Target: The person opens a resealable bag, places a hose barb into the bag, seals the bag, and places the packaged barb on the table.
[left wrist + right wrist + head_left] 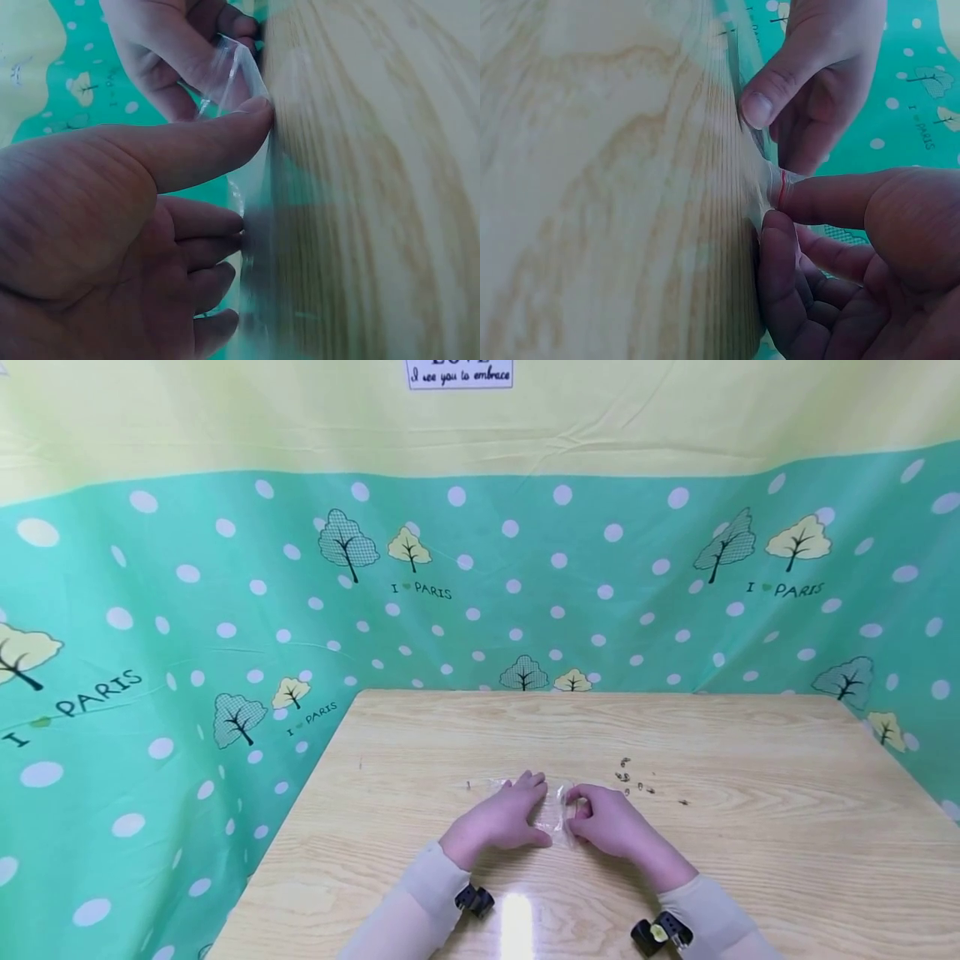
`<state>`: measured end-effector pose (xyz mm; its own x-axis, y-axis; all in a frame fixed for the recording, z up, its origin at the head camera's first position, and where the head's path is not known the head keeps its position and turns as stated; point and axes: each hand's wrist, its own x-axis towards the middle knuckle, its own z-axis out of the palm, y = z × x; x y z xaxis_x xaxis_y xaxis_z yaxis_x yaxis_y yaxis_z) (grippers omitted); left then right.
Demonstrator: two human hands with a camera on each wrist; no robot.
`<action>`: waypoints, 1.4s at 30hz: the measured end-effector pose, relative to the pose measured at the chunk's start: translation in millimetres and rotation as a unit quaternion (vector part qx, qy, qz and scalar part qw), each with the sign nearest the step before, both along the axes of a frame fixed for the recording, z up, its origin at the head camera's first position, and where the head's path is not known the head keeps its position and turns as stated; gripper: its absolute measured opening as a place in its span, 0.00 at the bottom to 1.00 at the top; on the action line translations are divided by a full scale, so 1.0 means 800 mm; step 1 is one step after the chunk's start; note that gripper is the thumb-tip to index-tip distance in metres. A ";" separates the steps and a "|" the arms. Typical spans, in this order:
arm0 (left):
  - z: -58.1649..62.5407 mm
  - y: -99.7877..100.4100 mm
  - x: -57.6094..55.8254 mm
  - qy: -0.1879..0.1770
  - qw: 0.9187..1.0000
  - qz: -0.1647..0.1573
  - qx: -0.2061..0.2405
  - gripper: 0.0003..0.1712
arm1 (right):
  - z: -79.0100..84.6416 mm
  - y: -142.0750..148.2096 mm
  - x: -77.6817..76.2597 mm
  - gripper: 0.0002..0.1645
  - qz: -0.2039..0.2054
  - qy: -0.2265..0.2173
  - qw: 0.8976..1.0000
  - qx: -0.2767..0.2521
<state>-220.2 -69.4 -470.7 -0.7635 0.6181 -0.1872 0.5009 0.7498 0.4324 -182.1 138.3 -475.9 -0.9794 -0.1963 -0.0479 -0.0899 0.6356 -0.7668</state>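
Note:
A clear plastic zip bag [552,811] lies on the wooden table between the two hands. My left hand [504,818] presses on its left part, with thumb and fingertips on the plastic and the fingers fairly straight. At the bag's right end, my right hand [606,820] pinches the edge between thumb and curled fingers. A red line runs across the zip bag [782,187] beside the right thumb in the right wrist view. One corner of the zip bag [244,64] stands up off the table in the left wrist view. I cannot tell what the bag contains.
Several tiny dark pieces [624,777] lie scattered on the table [787,827] beyond the right hand. A small piece [468,785] sits left of the bag. Behind the table hangs a green and cream curtain [525,585]. Cameras are strapped to both wrists.

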 end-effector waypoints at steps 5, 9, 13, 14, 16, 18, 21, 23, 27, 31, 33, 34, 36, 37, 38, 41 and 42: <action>-0.001 0.001 0.000 0.004 1.000 0.001 -0.008 0.51 | 0.001 -0.001 -0.001 0.22 0.008 -0.013 1.000 0.003; 0.001 -0.001 0.000 0.001 1.000 -0.002 -0.008 0.51 | -0.001 -0.003 -0.001 0.23 0.025 -0.019 0.999 0.008; -0.011 -0.004 -0.006 0.018 1.000 -0.011 -0.012 0.51 | -0.004 -0.006 -0.002 0.31 0.030 -0.021 0.999 0.009; -0.011 -0.004 -0.006 0.020 1.000 -0.012 -0.013 0.51 | -0.005 -0.006 -0.002 0.33 0.028 -0.023 0.999 0.008; -0.013 -0.005 -0.007 0.020 1.000 -0.013 -0.014 0.52 | -0.006 -0.009 -0.004 0.37 0.020 -0.026 0.999 0.008; -0.007 -0.005 -0.003 0.011 1.000 -0.009 -0.016 0.52 | -0.008 -0.011 -0.005 0.38 0.010 -0.025 1.000 0.017; -0.004 -0.004 0.000 0.006 1.000 -0.007 -0.021 0.53 | -0.009 -0.015 -0.006 0.34 0.000 -0.017 0.999 0.032; -0.004 -0.004 0.001 0.009 1.000 -0.008 -0.026 0.54 | -0.009 -0.017 -0.007 0.31 -0.004 -0.016 0.999 0.037; -0.001 -0.004 0.003 0.011 0.999 -0.012 -0.030 0.54 | -0.006 -0.017 -0.007 0.33 -0.004 -0.026 0.999 0.035; -0.001 -0.004 0.004 0.016 0.999 -0.014 -0.036 0.54 | -0.005 -0.017 -0.007 0.40 0.001 -0.030 0.999 0.040; -0.004 -0.004 0.003 0.015 0.999 -0.014 -0.037 0.54 | -0.005 -0.017 -0.008 0.43 0.004 -0.031 0.999 0.044; -0.004 -0.005 0.003 0.014 0.999 -0.014 -0.036 0.53 | -0.005 -0.017 -0.008 0.43 0.005 -0.030 0.998 0.048; -0.005 -0.005 0.002 0.010 0.999 -0.014 -0.033 0.53 | -0.006 -0.018 -0.009 0.43 0.007 -0.029 0.998 0.054; -0.011 -0.006 -0.001 0.013 0.999 -0.017 -0.031 0.53 | -0.006 -0.017 -0.010 0.43 0.007 -0.028 0.998 0.056; -0.016 -0.007 -0.004 0.015 0.999 -0.020 -0.029 0.54 | -0.006 -0.017 -0.010 0.43 0.007 -0.028 0.998 0.058; -0.021 -0.007 -0.007 0.018 0.999 -0.025 -0.027 0.54 | -0.004 -0.017 -0.008 0.43 0.006 -0.023 0.998 0.063; -0.021 -0.007 -0.007 0.018 0.999 -0.025 -0.028 0.54 | -0.003 -0.018 -0.008 0.42 0.006 -0.024 0.998 0.061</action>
